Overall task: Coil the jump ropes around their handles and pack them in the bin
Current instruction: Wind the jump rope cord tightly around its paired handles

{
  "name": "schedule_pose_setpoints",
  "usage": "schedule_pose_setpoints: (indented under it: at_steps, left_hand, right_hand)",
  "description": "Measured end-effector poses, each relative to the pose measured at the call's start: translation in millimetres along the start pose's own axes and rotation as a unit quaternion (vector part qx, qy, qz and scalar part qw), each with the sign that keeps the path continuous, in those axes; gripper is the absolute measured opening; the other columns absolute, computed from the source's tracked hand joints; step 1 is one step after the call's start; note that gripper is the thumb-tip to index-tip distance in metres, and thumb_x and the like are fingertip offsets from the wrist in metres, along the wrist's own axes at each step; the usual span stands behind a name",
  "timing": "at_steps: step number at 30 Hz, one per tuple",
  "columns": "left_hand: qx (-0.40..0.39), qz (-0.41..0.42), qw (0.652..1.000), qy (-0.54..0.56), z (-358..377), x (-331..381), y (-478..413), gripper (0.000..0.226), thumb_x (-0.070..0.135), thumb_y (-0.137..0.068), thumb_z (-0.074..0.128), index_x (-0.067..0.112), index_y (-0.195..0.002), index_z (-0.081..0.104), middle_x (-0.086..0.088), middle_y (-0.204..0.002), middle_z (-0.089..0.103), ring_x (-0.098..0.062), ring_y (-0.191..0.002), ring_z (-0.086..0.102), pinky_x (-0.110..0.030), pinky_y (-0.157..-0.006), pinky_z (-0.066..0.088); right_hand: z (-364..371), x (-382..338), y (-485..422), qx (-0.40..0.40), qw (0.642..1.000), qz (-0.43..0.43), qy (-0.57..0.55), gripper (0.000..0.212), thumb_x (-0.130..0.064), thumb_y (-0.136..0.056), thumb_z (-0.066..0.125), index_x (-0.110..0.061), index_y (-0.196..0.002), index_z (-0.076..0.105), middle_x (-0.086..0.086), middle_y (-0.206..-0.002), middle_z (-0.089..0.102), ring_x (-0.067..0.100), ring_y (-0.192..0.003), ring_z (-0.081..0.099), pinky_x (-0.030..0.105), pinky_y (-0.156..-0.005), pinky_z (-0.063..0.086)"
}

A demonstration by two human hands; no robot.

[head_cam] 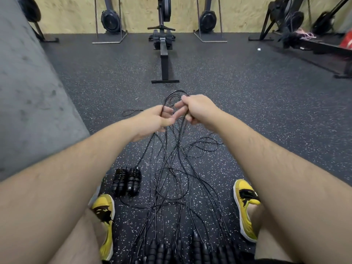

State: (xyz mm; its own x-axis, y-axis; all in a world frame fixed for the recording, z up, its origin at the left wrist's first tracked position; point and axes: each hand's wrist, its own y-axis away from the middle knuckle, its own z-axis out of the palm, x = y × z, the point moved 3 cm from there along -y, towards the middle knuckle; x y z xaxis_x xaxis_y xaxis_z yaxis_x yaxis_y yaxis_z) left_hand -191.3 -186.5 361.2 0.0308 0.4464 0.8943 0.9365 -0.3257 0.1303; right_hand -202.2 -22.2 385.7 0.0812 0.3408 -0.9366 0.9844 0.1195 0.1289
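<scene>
**Both hands raised on a bundle of jump-rope cords**

The left hand (157, 119) and right hand (199, 109) are held out in front of the seated person, close together and above the floor (266, 121). Each hand is curled around several thin black cords (171, 168). The left hand grips them between thumb and fingers. The right hand pinches them against its bent fingers. Between the two hands the cords rise into a short arch (177, 93).

Below the hands the cords fall and spread into a loose tangle of crossing loops between the person's feet. They end at a row of black handles (192, 248) lying side by side near the bottom edge of the view. One loop (203, 147) strays to the right of the tangle. A smaller loop (131, 112) lies apart on the floor, to the left of the hands.

Two coiled ropes (127, 181), each wound tightly around its handles, lie side by side just left of the tangle and near the left shoe (104, 221). The right shoe (245, 206), also yellow, sits on the far side of the tangle.

A rowing machine (163, 54) stands farther off, in front of a plywood wall (76, 14).
</scene>
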Motion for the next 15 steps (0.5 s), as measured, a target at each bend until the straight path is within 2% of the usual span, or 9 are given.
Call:
schedule_pose_setpoints:
  at_steps: [2,4,6,7,9,10,12,14,15]
  left_hand:
    - [-0.066,-0.015,0.997,0.024,16.9,-6.6,-1.5,0.035,0.023,-0.092,0.072,0.022,-0.122,0.054,0.002,-0.123,0.065,-0.013,-0.117,0.059,-0.037,-0.109,0.042]
    - [-0.105,-0.024,0.992,0.073,27.3,-7.8,-2.8,0.029,0.025,-0.096,0.067,0.013,-0.120,0.056,-0.006,-0.115,0.073,-0.020,-0.116,0.066,-0.041,-0.110,0.041]
    - [-0.083,-0.011,0.992,0.096,28.8,-0.9,-2.9,0.016,0.017,-0.105,0.050,0.004,-0.110,0.058,-0.008,-0.087,0.074,-0.028,-0.094,0.073,-0.045,-0.098,0.052]
    - [-0.051,-0.007,0.993,0.104,26.2,3.4,-4.8,0.018,0.016,-0.108,0.044,0.005,-0.104,0.058,-0.005,-0.074,0.067,-0.028,-0.078,0.070,-0.045,-0.086,0.056]
    - [0.017,0.015,0.993,0.118,19.1,16.3,-6.4,0.023,0.018,-0.109,0.038,0.009,-0.097,0.055,0.003,-0.062,0.048,-0.016,-0.057,0.049,-0.035,-0.063,0.050]
    - [0.046,0.029,0.989,0.135,15.1,23.6,-7.1,0.023,0.019,-0.109,0.038,0.011,-0.095,0.054,0.005,-0.060,0.042,-0.011,-0.053,0.041,-0.030,-0.056,0.043]
    - [0.091,0.048,0.974,0.202,6.2,35.0,-9.3,0.023,0.021,-0.109,0.041,0.014,-0.091,0.054,0.006,-0.058,0.044,-0.007,-0.049,0.038,-0.024,-0.050,0.035]
    - [0.108,0.055,0.955,0.271,-1.4,44.5,-10.0,0.024,0.022,-0.108,0.045,0.016,-0.086,0.054,0.008,-0.057,0.044,-0.007,-0.050,0.036,-0.022,-0.048,0.035]
    - [0.105,0.054,0.946,0.302,-4.5,47.5,-10.7,0.024,0.022,-0.107,0.044,0.017,-0.086,0.053,0.008,-0.058,0.039,-0.008,-0.051,0.032,-0.022,-0.049,0.034]
  right_hand:
    - [5.6,-9.4,3.1,0.001,0.993,-0.012,-0.116,0.035,-0.024,-0.108,0.034,-0.002,-0.104,0.062,0.016,-0.086,0.074,0.009,-0.040,0.039,0.021,-0.041,0.029]
    - [7.7,-13.0,2.5,0.012,0.982,-0.022,-0.187,0.033,-0.025,-0.108,0.036,-0.002,-0.104,0.060,0.012,-0.083,0.069,0.008,-0.041,0.040,0.019,-0.040,0.027]
    - [5.5,-12.4,-1.6,0.044,0.975,-0.020,-0.217,0.030,-0.032,-0.105,0.045,-0.004,-0.104,0.058,0.008,-0.084,0.062,0.010,-0.048,0.045,0.021,-0.043,0.030]
    - [3.0,-11.0,-2.6,0.066,0.974,-0.020,-0.217,0.029,-0.033,-0.102,0.051,-0.005,-0.104,0.057,0.008,-0.086,0.057,0.012,-0.052,0.049,0.023,-0.044,0.032]
    - [-1.5,-6.6,-0.4,0.079,0.975,-0.026,-0.207,0.023,-0.028,-0.096,0.056,-0.006,-0.101,0.054,0.010,-0.092,0.052,0.015,-0.055,0.049,0.026,-0.045,0.033]
    - [-0.2,-3.8,3.2,0.046,0.979,-0.030,-0.196,0.021,-0.027,-0.091,0.056,-0.008,-0.099,0.054,0.010,-0.094,0.052,0.014,-0.055,0.046,0.027,-0.048,0.031]
    - [10.4,0.0,17.0,-0.079,0.982,-0.040,-0.167,0.031,-0.039,-0.087,0.055,-0.013,-0.103,0.058,0.008,-0.101,0.057,0.014,-0.059,0.046,0.028,-0.054,0.031]
    - [22.1,1.3,30.0,-0.180,0.966,-0.041,-0.182,0.055,-0.069,-0.089,0.049,-0.019,-0.110,0.062,0.006,-0.108,0.057,0.013,-0.065,0.050,0.028,-0.057,0.034]
    - [26.6,2.3,31.3,-0.200,0.958,-0.033,-0.203,0.075,-0.085,-0.079,0.044,-0.020,-0.114,0.061,0.006,-0.111,0.056,0.013,-0.067,0.050,0.026,-0.057,0.035]
